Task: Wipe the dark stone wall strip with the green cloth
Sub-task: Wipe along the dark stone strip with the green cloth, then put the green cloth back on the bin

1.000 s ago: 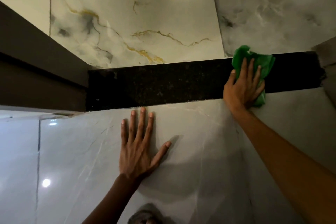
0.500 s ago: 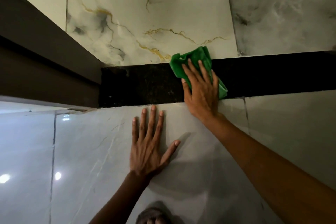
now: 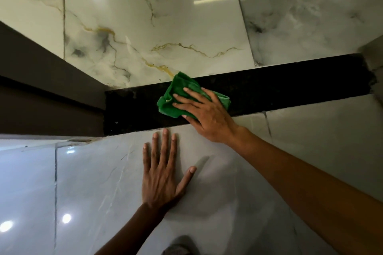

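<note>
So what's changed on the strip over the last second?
The right hand has slid the cloth leftward along the dark strip, from near its right end to left of the middle, fingers pressed flat on it throughout. Nothing was picked up or let go. The left hand stays spread flat on the grey tile just below the strip.

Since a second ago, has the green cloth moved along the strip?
Yes. The green cloth slid left along the dark strip, from near its right end toward its left end.
</note>
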Demonstrator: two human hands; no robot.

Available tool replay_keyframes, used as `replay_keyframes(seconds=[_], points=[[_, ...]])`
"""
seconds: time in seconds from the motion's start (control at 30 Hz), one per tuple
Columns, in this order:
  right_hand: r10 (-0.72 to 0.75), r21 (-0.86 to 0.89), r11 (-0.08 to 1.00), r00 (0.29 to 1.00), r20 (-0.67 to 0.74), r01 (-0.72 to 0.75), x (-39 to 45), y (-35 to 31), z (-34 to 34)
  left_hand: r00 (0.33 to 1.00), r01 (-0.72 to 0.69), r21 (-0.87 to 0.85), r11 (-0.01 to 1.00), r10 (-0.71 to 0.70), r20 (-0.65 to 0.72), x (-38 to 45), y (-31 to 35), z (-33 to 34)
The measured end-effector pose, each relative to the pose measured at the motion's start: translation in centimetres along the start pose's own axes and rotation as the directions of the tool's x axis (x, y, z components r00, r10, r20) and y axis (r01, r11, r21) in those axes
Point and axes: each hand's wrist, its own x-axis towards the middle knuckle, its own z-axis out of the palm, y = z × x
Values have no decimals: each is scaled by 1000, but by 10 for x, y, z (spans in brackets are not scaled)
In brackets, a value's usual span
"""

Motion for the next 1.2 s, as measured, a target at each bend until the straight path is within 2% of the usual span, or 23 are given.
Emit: replay_keyframes(seconds=[0.17, 0.23, 0.3, 0.37, 0.4, 0.43, 0.47, 0.5, 0.53, 0.57, 0.6, 0.63, 0.7, 0.77, 0.87, 0.97, 1.07, 1.13, 1.2], points=[[-76, 109, 991, 997, 30, 72, -28, 9, -18, 1000, -1, 7, 1000, 1, 26, 1, 2, -4], [-43, 150, 988, 998, 54, 34, -40, 12, -25, 999, 7, 13, 1000, -8, 51, 3, 3, -6], [104, 232, 965, 991, 85, -122, -56, 8, -34, 996, 15, 22, 1000, -17, 87, 5, 4, -9], [338, 358, 859, 930, 143, -367, -74, -2, -46, 989, 6, 14, 1000, -8, 148, 4, 5, -17], [451, 433, 756, 870, 198, -491, -81, -9, -50, 983, -3, 18, 1000, 0, 186, 4, 3, -21], [556, 525, 592, 782, 282, -611, -88, -15, -62, 973, -15, 22, 1000, 9, 231, 4, 3, -29], [638, 637, 330, 662, 393, -696, -94, -19, -76, 961, -24, 14, 1000, 19, 277, 6, 2, -39], [678, 731, -39, 519, 520, -682, -102, -22, -92, 948, -21, -3, 1000, 21, 317, 9, 3, -54], [654, 741, -411, 395, 645, -531, -110, -24, -109, 936, -8, -28, 1000, 18, 352, 12, 5, -70], [599, 670, -663, 299, 743, -334, -120, -25, -125, 922, -1, -51, 999, 21, 387, 16, 9, -86], [581, 625, -765, 252, 774, -155, -134, -26, -146, 913, -22, -71, 997, 49, 405, 20, 19, -108], [614, 629, -777, 214, 760, -1, -149, -26, -168, 908, -60, -89, 994, 91, 409, 24, 34, -130], [691, 662, -721, 139, 710, 203, -176, -29, -206, 906, -124, -127, 984, 164, 391, 25, 66, -169], [711, 649, -689, 131, 691, 322, -201, -33, -244, 899, -180, -175, 968, 234, 370, 22, 104, -207], [737, 649, -648, 113, 667, 399, -244, -46, -304, 869, -271, -228, 935, 340, 360, 17, 166, -258], [760, 653, -576, 28, 650, 491, -294, -70, -359, 828, -342, -280, 897, 429, 361, 9, 228, -297], [760, 617, -528, -1, 650, 583, -344, -109, -413, 769, -427, -316, 848, 524, 367, -4, 287, -328], [764, 613, -463, -63, 642, 640, -375, -140, -442, 718, -480, -348, 805, 588, 371, -17, 322, -346], [758, 577, -401, -96, 645, 711, -410, -175, -466, 655, -544, -383, 747, 663, 362, -33, 361, -364]])
